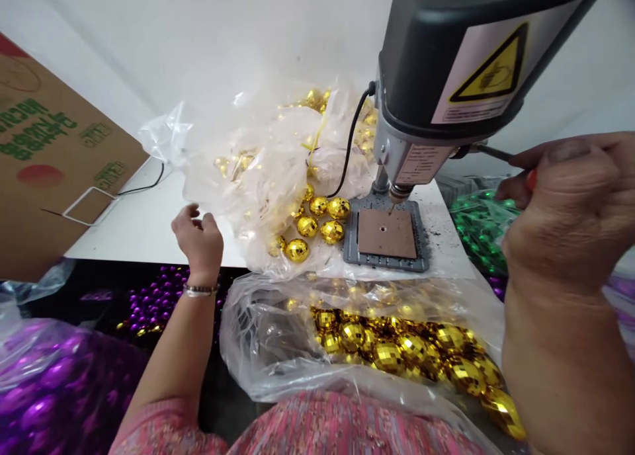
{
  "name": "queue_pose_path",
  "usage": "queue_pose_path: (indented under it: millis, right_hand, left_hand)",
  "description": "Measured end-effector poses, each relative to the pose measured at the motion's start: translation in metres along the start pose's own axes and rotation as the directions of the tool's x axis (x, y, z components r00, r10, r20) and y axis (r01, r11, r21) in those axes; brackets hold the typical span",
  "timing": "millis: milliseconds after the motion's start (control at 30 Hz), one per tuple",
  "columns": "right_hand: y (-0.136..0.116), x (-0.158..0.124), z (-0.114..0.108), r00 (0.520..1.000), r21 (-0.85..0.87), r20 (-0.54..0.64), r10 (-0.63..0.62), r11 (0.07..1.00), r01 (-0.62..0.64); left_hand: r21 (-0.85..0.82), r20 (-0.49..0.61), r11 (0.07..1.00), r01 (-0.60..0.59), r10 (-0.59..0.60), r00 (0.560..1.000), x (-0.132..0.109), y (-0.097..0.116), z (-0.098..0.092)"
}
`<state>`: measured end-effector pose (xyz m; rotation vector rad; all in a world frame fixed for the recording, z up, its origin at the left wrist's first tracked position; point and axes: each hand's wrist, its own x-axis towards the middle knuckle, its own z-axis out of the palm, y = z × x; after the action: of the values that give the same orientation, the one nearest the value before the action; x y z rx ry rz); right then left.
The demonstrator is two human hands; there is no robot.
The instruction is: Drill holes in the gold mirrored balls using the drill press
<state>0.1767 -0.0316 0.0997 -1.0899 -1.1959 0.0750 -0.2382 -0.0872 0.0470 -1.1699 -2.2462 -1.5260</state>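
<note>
My right hand [570, 210] is closed around the feed lever [496, 153] of a bench drill press [446, 58], and a bit of orange-red shows between its fingers. Below the chuck [399, 192] a thin drill bit points down at a brown square board [389, 233] with a small hole, lying on the grey base. Over the white table's front edge is my left hand [197, 238], its fingers loosely bent and apart with nothing visible in them. Beside it, gold mirrored balls [307, 226] lie against a clear plastic bag [268, 197].
An open clear bag of gold balls [389, 356] spreads before my body. Bags of purple balls [64, 382] and green balls [483, 227] stand left and right. A cardboard box [59, 157] rises at left. A black cord [350, 144] hangs from the drill press.
</note>
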Motion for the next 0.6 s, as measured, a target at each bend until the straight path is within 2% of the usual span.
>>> queue_pose_path:
  millis: [33, 67, 100, 133, 167, 200, 233, 267, 300, 367, 467, 533, 600]
  right_hand:
    - [0.000, 0.000, 0.000, 1.000, 0.001, 0.006, 0.004, 1.000, -0.004]
    - [0.000, 0.000, -0.001, 1.000, 0.005, 0.010, 0.005, 1.000, -0.005]
    - [0.000, 0.000, -0.002, 1.000, 0.012, 0.015, 0.007, 1.000, -0.007]
    - [0.000, 0.001, -0.003, 1.000, 0.019, 0.023, 0.012, 1.000, -0.012]
    - [0.000, 0.001, -0.004, 0.999, 0.025, 0.034, 0.016, 1.000, -0.017]
    - [-0.001, 0.001, -0.005, 0.999, 0.025, 0.048, 0.018, 1.000, -0.019]
    - [-0.001, 0.001, -0.006, 0.998, 0.026, 0.064, 0.017, 0.999, -0.018]
    - [-0.001, 0.002, -0.007, 0.996, 0.031, 0.083, 0.013, 0.999, -0.016]
    - [-0.001, 0.002, -0.007, 0.995, 0.040, 0.096, 0.007, 0.999, -0.011]
    - [-0.001, 0.002, -0.008, 0.994, 0.056, 0.109, 0.002, 0.998, -0.008]
    - [-0.001, 0.002, -0.008, 0.994, 0.068, 0.111, 0.007, 0.998, -0.014]
    - [0.000, 0.002, -0.007, 0.993, 0.070, 0.115, 0.005, 0.997, -0.013]
    - [0.002, 0.001, -0.007, 0.993, 0.079, 0.121, 0.000, 0.997, -0.010]
  left_hand:
    - [-0.020, 0.057, 0.992, -0.127, 0.128, 0.990, -0.009, 0.018, -0.002]
    - [-0.072, 0.193, 0.974, -0.214, 0.224, 0.955, -0.020, 0.037, -0.001]
    - [-0.130, 0.357, 0.956, -0.263, 0.293, 0.887, -0.032, 0.055, 0.003]
    - [-0.161, 0.504, 0.946, -0.283, 0.325, 0.800, -0.044, 0.071, 0.010]
    - [-0.166, 0.641, 0.940, -0.299, 0.333, 0.692, -0.055, 0.085, 0.019]
    - [-0.152, 0.749, 0.937, -0.313, 0.316, 0.583, -0.064, 0.095, 0.030]
    - [-0.112, 0.819, 0.941, -0.320, 0.270, 0.506, -0.071, 0.103, 0.042]
    - [-0.055, 0.863, 0.942, -0.332, 0.212, 0.458, -0.077, 0.107, 0.055]
    - [0.003, 0.889, 0.936, -0.351, 0.158, 0.430, -0.081, 0.110, 0.067]
    - [0.094, 0.910, 0.906, -0.412, 0.090, 0.406, -0.087, 0.109, 0.087]
    - [0.144, 0.931, 0.862, -0.486, 0.049, 0.362, -0.094, 0.105, 0.102]
    - [0.160, 0.930, 0.870, -0.467, 0.025, 0.366, -0.099, 0.102, 0.102]
    - [0.153, 0.911, 0.907, -0.393, 0.024, 0.411, -0.101, 0.099, 0.098]
